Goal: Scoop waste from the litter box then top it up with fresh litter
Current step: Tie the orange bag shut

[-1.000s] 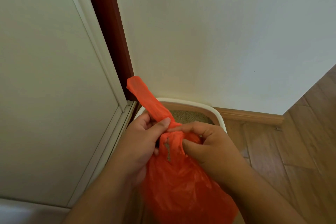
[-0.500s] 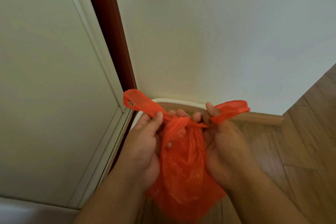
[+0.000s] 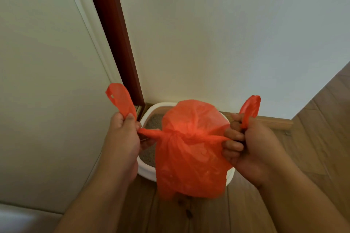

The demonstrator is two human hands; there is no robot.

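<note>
Both hands fisted, each clamped on one handle of the orange plastic bag (image 3: 191, 149). Left hand (image 3: 123, 138) at 9 o'clock of the bag, thumb and fingers pinching its handle, whose loose loop (image 3: 120, 99) stands up above the fist. Right hand (image 3: 248, 147) at 3 o'clock, fingers curled around the other handle, loop end (image 3: 250, 108) sticking up toward 12. Between the fists the two handles run as taut twisted strands — they meet in a knot (image 3: 171, 135) at the bag's neck, slightly toward 9 of centre. Bag body hangs in the air below the knot; a puffed section bulges above it.

Under and behind the bag: white litter box (image 3: 146, 173) on the wooden floor (image 3: 312, 138), mostly covered by the bag. Grey litter (image 3: 149, 154) visible at the box's 9 o'clock side.

Farther out — box sits in a corner, pale wall (image 3: 217, 34) at 12 o'clock with a wooden baseboard (image 3: 272, 122) at its foot, dark red door frame (image 3: 111, 34) at 11, pale panel (image 3: 47, 81) filling 9 o'clock.
</note>
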